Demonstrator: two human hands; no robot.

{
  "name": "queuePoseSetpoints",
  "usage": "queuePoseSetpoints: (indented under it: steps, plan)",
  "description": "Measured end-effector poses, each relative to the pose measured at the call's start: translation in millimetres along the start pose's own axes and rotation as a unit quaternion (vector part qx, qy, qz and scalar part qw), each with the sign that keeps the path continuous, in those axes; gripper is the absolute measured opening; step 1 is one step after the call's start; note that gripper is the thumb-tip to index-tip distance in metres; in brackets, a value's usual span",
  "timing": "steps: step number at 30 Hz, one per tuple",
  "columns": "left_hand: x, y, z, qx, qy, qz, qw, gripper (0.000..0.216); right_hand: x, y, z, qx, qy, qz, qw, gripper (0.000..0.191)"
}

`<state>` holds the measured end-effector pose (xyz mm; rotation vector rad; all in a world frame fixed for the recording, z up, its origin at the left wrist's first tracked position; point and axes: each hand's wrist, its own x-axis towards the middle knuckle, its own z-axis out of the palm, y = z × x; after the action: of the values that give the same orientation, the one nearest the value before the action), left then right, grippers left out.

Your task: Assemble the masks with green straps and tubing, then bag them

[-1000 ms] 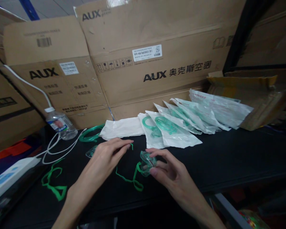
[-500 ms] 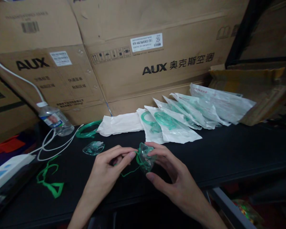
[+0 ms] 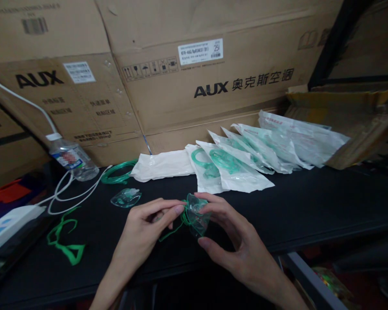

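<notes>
My right hand (image 3: pixel 228 232) grips a small clear green-tinted plastic mask (image 3: pixel 195 217) just above the black table (image 3: pixel 310 206). My left hand (image 3: pixel 148 224) pinches the thin green strap (image 3: pixel 170 232) right at the mask's left side; the strap hangs down between my hands. A second clear mask (image 3: pixel 126 198) lies on the table to the left of my hands. Another green strap (image 3: pixel 64 241) lies loose at the far left.
Several white sealed pouches (image 3: pixel 239 168) with green parts lie fanned out behind my hands. A coil of green tubing (image 3: pixel 118 174), a water bottle (image 3: pixel 69 157), white cables (image 3: pixel 71 193) and a power strip (image 3: pixel 6 221) are at the left. AUX cardboard boxes (image 3: pixel 197 77) stand behind.
My left hand came over to the mask and took hold of the strap at its side. Both hands have drawn together; the strap has lifted off the table.
</notes>
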<state>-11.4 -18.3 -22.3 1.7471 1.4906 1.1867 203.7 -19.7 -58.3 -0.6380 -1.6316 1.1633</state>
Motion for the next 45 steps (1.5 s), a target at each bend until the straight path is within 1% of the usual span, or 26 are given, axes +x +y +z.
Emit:
queuePoseSetpoints:
  steps: [5,10,20,31,35,40,45]
  plan:
    - [0.7,2.8,0.9,-0.017,0.024,-0.020,0.999,0.023,0.2,-0.8,0.1,0.015,-0.004,-0.001,1.000,0.040]
    - [0.5,5.5,1.8,-0.011,0.026,-0.027,0.999,0.023,-0.1,0.2,-0.2,0.012,-0.014,0.002,1.000,0.040]
    - [-1.2,4.2,1.2,0.022,0.021,0.016,0.999,0.020,-0.8,0.6,0.3,0.001,-0.007,0.003,1.000,0.034]
    - [-5.4,-1.6,-2.5,0.027,0.041,0.037,0.998,0.018,0.0,0.7,-0.7,-0.036,-0.015,0.005,0.999,0.040]
    - [-4.7,-2.1,-2.1,0.025,0.034,0.038,0.998,0.018,-0.5,0.0,-1.5,-0.031,-0.021,0.007,0.999,0.038]
    - [-2.8,-0.6,1.1,0.027,0.006,0.038,0.999,0.019,-2.0,-1.1,-2.0,-0.028,-0.025,0.019,0.999,0.036]
    - [-3.0,2.6,2.5,-0.004,0.006,0.006,1.000,0.021,-0.5,-1.1,-0.6,0.015,-0.022,0.016,0.999,0.039]
